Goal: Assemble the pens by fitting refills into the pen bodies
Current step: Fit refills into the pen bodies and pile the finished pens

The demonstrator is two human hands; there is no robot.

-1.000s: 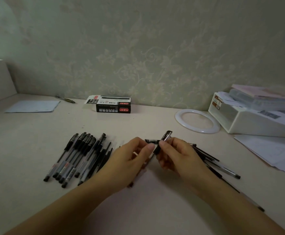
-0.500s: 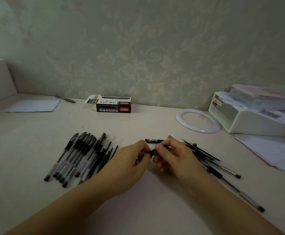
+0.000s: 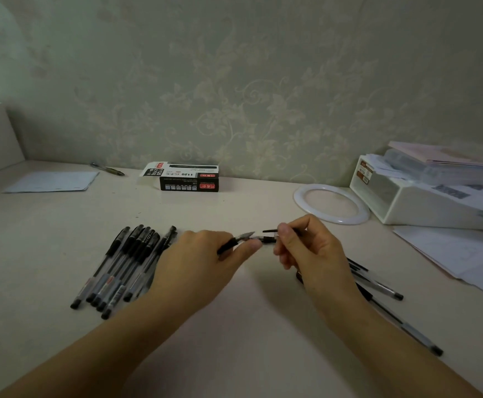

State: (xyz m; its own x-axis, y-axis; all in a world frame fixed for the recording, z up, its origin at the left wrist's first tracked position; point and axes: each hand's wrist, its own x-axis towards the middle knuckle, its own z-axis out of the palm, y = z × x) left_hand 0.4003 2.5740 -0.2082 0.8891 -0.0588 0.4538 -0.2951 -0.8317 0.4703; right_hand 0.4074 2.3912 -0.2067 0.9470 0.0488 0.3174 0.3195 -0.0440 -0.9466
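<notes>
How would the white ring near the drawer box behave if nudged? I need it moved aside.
The thin white plastic ring lies flat on the pale desk, so it would probably slide, not roll. It looks light and likely flexes a little if lifted.

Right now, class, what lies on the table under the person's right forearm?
Loose pens lie on the table, poking out to the right of the right hand and forearm. How many there are, and their covered ends under the arm, cannot be seen.

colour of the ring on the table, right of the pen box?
White ring, seen in the head view.
</notes>
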